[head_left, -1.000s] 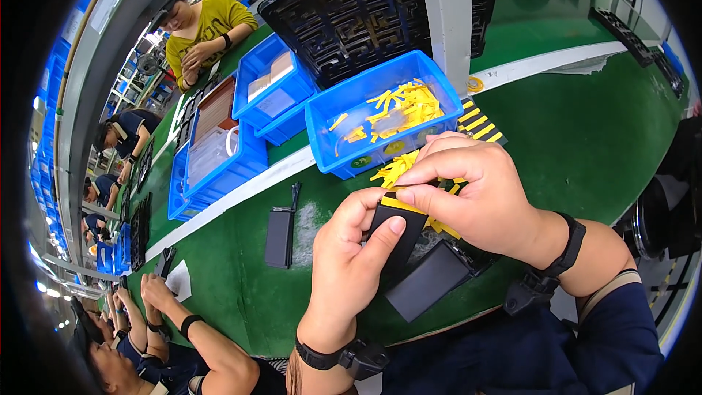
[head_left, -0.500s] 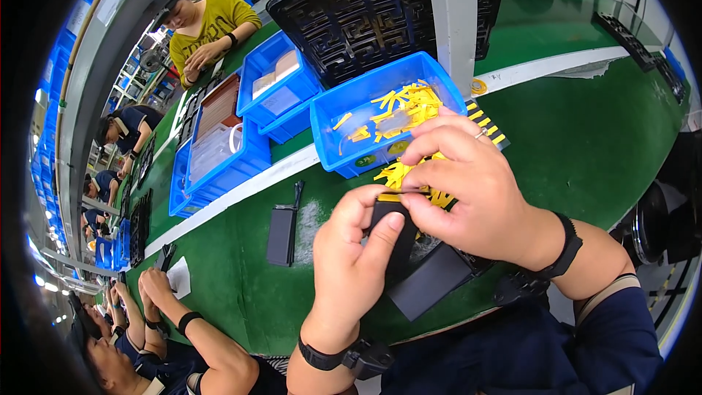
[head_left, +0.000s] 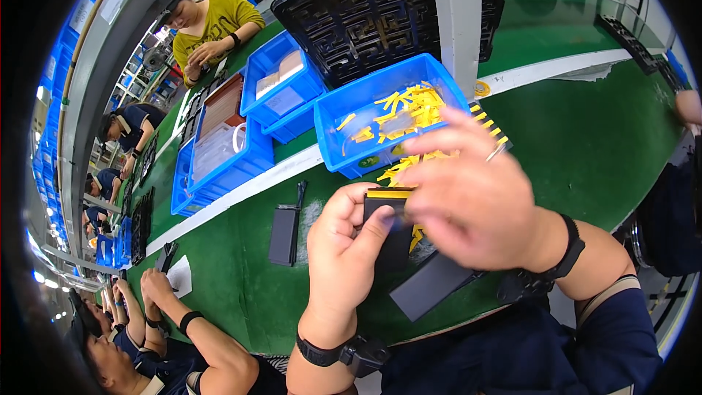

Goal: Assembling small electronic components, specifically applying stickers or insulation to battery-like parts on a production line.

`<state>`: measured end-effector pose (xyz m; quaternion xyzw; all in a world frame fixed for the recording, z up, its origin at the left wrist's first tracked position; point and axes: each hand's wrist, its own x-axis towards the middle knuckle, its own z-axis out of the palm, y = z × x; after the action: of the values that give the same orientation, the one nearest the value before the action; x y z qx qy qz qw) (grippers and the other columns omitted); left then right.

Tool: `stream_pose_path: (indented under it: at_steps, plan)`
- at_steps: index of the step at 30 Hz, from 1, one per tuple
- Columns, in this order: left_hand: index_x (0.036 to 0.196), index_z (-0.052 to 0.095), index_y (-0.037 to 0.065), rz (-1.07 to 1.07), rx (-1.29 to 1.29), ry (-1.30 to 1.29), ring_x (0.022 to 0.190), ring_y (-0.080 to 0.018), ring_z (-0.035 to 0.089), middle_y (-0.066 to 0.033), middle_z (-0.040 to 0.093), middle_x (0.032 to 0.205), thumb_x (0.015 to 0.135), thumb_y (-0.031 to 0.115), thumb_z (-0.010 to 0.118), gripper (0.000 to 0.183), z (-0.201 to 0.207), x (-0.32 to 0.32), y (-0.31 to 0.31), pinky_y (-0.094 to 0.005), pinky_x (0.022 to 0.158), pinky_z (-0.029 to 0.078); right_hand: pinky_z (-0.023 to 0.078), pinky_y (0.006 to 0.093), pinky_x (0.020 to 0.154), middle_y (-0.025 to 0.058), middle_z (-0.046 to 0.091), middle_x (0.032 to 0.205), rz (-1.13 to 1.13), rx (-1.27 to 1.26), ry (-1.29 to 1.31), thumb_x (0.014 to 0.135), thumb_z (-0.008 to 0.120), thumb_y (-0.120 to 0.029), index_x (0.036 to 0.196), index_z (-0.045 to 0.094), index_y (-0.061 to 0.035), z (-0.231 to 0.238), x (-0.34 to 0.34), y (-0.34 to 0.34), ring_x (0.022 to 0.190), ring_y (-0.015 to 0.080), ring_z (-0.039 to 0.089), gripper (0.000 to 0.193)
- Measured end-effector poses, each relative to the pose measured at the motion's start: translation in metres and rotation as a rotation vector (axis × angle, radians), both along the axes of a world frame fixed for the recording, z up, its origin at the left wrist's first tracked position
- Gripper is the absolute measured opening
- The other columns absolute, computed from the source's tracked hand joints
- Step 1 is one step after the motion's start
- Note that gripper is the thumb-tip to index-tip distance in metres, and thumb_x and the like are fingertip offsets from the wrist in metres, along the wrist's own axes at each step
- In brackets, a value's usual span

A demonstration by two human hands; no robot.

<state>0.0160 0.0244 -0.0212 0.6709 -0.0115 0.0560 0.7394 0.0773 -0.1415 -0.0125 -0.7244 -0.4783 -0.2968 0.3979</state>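
Observation:
My left hand (head_left: 338, 252) is closed round a flat black rectangular block (head_left: 386, 243), thumb on its face. Along the block's top edge lies a yellow strip (head_left: 390, 194). My right hand (head_left: 475, 197) is over the block's right side, smeared by motion; whether its fingers grip anything is unclear. Beyond my hands, a pile of loose yellow strips (head_left: 402, 168) is partly hidden by the right hand. A second black block (head_left: 433, 285) lies on the table below my hands, and black blocks with a thin dark lead (head_left: 284, 235) lie to the left.
A blue bin (head_left: 333, 157) with more yellow strips stands beyond my hands. Further blue bins (head_left: 252, 157) stand to its left on the green table (head_left: 241, 263). A grey post (head_left: 457, 22) rises behind. Co-workers sit at the left, and a person's hand (head_left: 687, 108) shows at the far right.
My right hand has lifted slightly off the block's top edge and moved right, uncovering more of the yellow strip. The left hand still holds the block. A person's hand has appeared at the far right.

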Motion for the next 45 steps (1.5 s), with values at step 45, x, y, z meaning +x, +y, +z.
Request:
stream_pose_path:
  at_steps: [45]
  plan:
    - [0.097, 0.057, -0.002, 0.146, 0.021, -0.107, 0.075, -0.0065, 0.056, -0.0029, 0.063, 0.086, 0.089, 0.004, 0.052, 0.011, -0.005, 0.002, 0.004, -0.0196, 0.069, 0.045, 0.045, 0.0316, 0.063, 0.0071, 0.057, 0.07, -0.2, 0.18, 0.206, 0.07, 0.065, 0.001, 0.089, 0.062, -0.0012, -0.001, 0.013, 0.002, 0.067, 0.0169, 0.056, 0.019]
